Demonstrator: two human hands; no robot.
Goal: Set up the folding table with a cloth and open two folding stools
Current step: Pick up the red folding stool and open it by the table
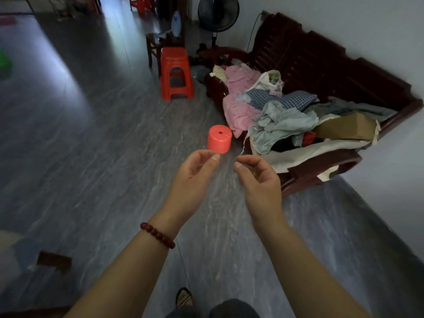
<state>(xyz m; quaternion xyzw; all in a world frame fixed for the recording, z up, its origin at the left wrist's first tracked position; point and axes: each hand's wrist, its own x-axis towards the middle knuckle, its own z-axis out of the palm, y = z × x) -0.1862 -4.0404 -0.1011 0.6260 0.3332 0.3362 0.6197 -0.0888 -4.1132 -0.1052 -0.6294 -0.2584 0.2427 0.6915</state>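
Pinching a thin thread point(182, 262), left hand point(195, 173) and right hand point(259, 177) hover just apart.

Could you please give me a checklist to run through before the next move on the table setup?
1. Left hand free: not ok, it pinches a thin thread.
2. Right hand free: not ok, it pinches the thread too.
3. Folding table in view: not ok, none shows.
4. Cloth available: ok, a heap of cloths lies on the wooden bench.
5. Folding stools located: cannot tell; only a red plastic stool stands by the bench.
6. Floor ahead clear: not ok, a red spool lies there.
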